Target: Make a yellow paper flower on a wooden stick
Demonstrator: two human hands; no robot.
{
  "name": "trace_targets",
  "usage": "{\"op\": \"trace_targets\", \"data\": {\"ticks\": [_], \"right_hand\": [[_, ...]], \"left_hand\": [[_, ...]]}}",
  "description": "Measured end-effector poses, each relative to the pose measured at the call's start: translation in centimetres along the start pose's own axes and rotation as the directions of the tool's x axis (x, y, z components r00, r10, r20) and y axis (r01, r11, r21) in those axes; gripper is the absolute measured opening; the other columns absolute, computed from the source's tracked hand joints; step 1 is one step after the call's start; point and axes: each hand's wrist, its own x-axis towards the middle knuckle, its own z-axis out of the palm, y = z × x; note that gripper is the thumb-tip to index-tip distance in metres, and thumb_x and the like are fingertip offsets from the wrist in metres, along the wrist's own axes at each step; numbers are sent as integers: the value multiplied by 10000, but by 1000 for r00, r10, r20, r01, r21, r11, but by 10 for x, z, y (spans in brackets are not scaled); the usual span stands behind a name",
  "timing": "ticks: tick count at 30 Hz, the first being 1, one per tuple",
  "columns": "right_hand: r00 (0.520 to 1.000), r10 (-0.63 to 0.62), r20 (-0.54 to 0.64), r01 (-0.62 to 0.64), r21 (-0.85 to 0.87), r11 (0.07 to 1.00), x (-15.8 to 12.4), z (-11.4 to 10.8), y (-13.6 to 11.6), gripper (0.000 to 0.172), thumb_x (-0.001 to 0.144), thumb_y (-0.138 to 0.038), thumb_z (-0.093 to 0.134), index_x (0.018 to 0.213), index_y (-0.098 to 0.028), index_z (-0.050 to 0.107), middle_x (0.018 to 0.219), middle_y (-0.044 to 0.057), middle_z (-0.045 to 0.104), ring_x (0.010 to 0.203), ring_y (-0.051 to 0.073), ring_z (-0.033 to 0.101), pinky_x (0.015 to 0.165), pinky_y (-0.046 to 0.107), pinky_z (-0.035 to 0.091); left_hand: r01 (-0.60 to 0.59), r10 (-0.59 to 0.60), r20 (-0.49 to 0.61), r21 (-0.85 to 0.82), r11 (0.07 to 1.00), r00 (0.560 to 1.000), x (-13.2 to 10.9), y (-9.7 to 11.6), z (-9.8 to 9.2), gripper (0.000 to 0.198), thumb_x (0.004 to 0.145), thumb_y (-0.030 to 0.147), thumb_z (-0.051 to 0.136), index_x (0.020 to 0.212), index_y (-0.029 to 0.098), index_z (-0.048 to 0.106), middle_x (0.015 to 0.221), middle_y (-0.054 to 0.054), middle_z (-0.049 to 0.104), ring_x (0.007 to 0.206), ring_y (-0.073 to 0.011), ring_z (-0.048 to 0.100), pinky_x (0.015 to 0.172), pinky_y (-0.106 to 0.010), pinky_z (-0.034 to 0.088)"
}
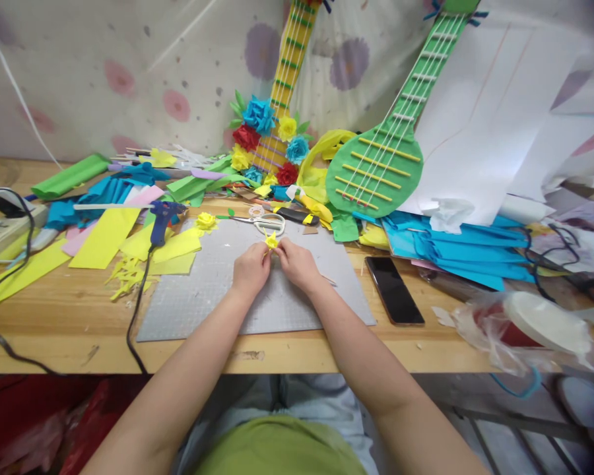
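Observation:
Both my hands meet over the grey cutting mat [198, 297] and pinch a small yellow paper flower [271, 242] between their fingertips. My left hand [251, 268] grips it from the left, fingers closed. My right hand [297, 262] grips it from the right, fingers closed too. A finished yellow paper flower [206, 221] lies on the mat's far left corner. White-handled scissors [262, 222] lie just beyond my hands.
A blue glue gun [161, 218] with a black cord stands left of the mat among yellow, blue and green paper sheets. A black phone [394, 289] lies to the right. Two paper guitars [376, 165] lean on the wall. A plastic bag [525, 326] sits near the right edge.

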Motion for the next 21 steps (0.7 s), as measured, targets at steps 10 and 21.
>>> {"op": "trace_targets", "data": {"ticks": [10, 21], "right_hand": [[1000, -7, -3, 7, -28, 1000, 0, 9, 2, 245, 906, -324, 288, 968, -196, 487, 859, 49, 646, 744, 160, 580, 600, 234, 299], [999, -45, -26, 44, -26, 999, -4, 16, 2, 258, 907, -314, 276, 945, -204, 506, 858, 39, 643, 743, 150, 566, 602, 227, 291]], "left_hand": [[21, -19, 16, -101, 995, 1000, -2, -2, -1, 153, 825, 245, 398, 795, 186, 536, 797, -37, 611, 740, -148, 549, 649, -251, 373], [52, -48, 48, -89, 995, 998, -3, -1, -2, 155, 806, 222, 404, 742, 188, 540, 775, -37, 622, 735, -151, 560, 642, -254, 374]]}}
